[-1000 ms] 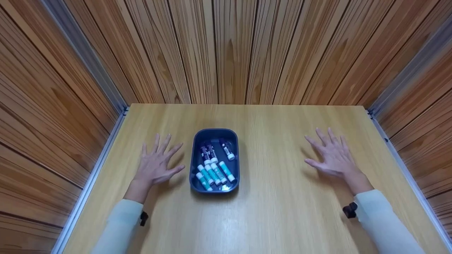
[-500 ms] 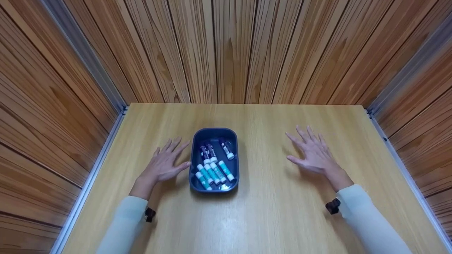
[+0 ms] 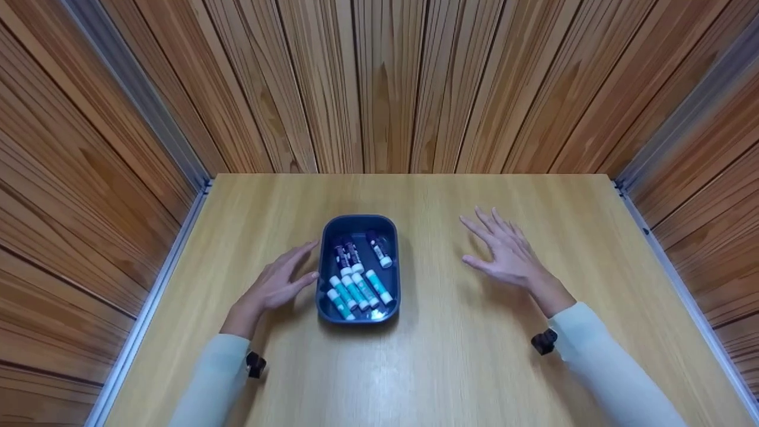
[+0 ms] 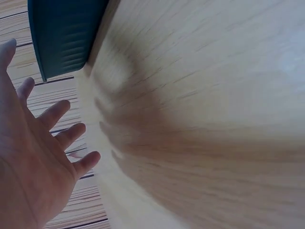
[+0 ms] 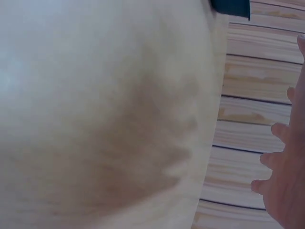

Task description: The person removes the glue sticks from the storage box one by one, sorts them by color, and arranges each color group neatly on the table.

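A dark blue tray [image 3: 358, 220] with rounded corners stands on the table. Several small teal tubes [image 3: 360, 290] with white ends lie in its near half. Three dark purple tubes [image 3: 378, 248] with white ends lie toward its far half. My left hand [image 3: 277, 283] is just left of the tray, its fingers extended and thumb spread. Whether its fingertips touch the rim, I cannot tell. In the left wrist view the tray's ribbed side [image 4: 66, 38] rises past my fingers. Well to the right of the tray, my right hand [image 3: 501, 252] hovers with fingers spread, holding nothing.
The light wooden table [image 3: 427, 367] is enclosed by a back wall [image 3: 385, 89] and side walls of wood planks. Metal rails [image 3: 148, 296] run along the left and right table edges. A small black camera sits at each wrist.
Both hands have moved inward toward the tray, the left one up to its left side and the right one leftward. The tray and the tubes stay in place.
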A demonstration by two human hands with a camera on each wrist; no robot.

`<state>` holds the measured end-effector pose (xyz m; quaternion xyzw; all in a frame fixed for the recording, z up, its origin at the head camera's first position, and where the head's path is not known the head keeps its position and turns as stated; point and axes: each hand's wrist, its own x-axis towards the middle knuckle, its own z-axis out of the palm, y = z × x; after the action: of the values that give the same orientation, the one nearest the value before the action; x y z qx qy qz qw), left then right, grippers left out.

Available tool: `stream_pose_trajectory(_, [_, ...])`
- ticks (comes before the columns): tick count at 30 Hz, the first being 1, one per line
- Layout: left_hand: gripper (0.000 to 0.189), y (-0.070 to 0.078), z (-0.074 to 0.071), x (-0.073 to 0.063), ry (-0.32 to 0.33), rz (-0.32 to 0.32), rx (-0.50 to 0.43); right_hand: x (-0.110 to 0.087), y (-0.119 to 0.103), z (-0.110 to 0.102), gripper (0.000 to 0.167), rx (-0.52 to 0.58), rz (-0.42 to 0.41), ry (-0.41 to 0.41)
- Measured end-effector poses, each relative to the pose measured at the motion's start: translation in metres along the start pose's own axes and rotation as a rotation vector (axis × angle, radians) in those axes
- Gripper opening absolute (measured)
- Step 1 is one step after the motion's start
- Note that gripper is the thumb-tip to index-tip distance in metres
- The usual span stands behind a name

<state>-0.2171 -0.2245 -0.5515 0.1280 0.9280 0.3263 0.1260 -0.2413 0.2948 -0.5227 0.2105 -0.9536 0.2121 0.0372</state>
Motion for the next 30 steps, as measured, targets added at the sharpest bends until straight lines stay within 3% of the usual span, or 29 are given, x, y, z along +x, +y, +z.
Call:
stream_pose_trajectory(11, [0.079,-0.004,0.008,0.002,-0.001,0.002,-0.083,0.014,-0.021,0.002,0.083,0.070,-0.044,-0.013])
stream_pose_trajectory(23, [0.075,-0.005,0.009,0.001,-0.015,-0.031,-0.079,0.027,-0.046,0.012,0.082,0.158,-0.058,-0.036])
stream_pose_trajectory(30, [0.071,-0.003,0.009,0.002,-0.007,0.003,-0.064,0.038,-0.067,0.017,0.082,0.181,-0.068,-0.067])
